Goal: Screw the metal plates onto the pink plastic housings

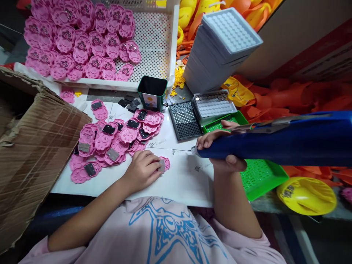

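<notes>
Left hand (143,170) palm down at lower centre of the frame, fingers bent over a pink plastic piece (166,164) with a small grey plate (162,165) on it; can't tell if it pinches the piece or just presses it. Piece lies on the white work surface (181,187). Right hand (222,146), right of centre, wrapped round the front of a blue power screwdriver (275,141), its bit aimed left, above the surface and apart from the piece (body runs out at the right edge).

Left of centre: loose pile of pink pieces (104,137), some with black or grey plates. Upper left: white perforated crate (156,40), rows of pink parts (82,46) inside. Top centre: dark green container (152,97), black plates (132,103) just beside it. Right of that, black hole tray (184,121) with small metal bits, near a tall stack of white trays (217,47). Cardboard box (41,146) at left edge.
</notes>
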Demonstrator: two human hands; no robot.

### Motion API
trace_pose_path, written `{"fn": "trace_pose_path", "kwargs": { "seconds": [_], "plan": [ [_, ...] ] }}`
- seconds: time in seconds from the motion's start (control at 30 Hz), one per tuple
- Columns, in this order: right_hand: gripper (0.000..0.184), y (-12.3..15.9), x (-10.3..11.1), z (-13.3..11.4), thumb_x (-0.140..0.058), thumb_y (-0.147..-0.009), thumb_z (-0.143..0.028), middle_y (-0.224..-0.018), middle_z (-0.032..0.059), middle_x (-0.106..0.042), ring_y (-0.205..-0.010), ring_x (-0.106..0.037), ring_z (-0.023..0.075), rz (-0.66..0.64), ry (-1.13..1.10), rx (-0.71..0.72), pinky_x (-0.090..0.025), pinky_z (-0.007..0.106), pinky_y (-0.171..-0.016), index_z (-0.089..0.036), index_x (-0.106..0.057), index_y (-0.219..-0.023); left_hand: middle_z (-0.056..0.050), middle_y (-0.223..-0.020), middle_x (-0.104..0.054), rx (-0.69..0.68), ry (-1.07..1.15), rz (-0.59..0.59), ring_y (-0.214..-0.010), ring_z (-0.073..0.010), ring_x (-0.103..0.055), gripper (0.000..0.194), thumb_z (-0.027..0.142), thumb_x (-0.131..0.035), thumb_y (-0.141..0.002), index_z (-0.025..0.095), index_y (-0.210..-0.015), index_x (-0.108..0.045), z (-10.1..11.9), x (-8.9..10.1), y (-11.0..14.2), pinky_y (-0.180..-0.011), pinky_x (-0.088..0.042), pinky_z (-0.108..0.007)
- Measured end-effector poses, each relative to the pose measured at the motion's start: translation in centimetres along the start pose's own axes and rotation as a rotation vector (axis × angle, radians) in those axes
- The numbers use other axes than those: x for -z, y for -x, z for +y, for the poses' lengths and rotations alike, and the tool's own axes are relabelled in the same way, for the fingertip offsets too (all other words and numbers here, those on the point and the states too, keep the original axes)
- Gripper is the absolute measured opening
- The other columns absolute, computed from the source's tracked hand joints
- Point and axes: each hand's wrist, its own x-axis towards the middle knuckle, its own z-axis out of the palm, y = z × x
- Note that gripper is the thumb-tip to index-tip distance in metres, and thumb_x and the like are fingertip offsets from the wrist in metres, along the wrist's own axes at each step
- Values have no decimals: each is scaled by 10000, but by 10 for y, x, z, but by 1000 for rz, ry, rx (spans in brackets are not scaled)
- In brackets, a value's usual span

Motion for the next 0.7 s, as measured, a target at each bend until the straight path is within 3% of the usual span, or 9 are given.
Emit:
{"fn": "trace_pose_path", "kwargs": {
  "seconds": [0.7],
  "plan": [
    [496, -3, -8, -3, -712, -650, -454, -628, -22, -643, -499, -573, 195, 59, 107, 2, -501, 376, -487, -312, -623, -1117, -58, -956, -705, 14, 3, -6, -918, -231, -557, 121, 284, -603, -902, 180, -910, -665, -2, -3, -3, -829, -405, -412]
  ]
}}
